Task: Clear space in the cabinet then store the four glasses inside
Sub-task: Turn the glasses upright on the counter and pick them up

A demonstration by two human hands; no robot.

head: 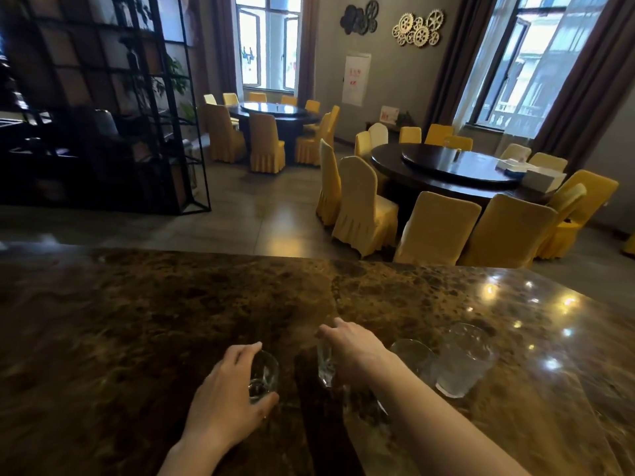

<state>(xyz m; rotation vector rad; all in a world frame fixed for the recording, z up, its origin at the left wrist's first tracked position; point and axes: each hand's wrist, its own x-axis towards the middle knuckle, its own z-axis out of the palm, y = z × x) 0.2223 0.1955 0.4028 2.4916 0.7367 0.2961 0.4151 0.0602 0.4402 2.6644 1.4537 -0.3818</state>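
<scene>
Several clear glasses stand on a dark brown marble counter. My left hand wraps around one short glass, fingers and thumb on its sides. My right hand grips a second glass from above, and this one is partly hidden under the palm. Two more glasses stand free to the right: a smaller one and a taller ribbed one. No cabinet shows in this view.
Beyond the counter's far edge lies a tiled floor with two round dark dining tables ringed by yellow-covered chairs. A tall black metal shelf stands at the left. Bright reflections sit on the counter's right end.
</scene>
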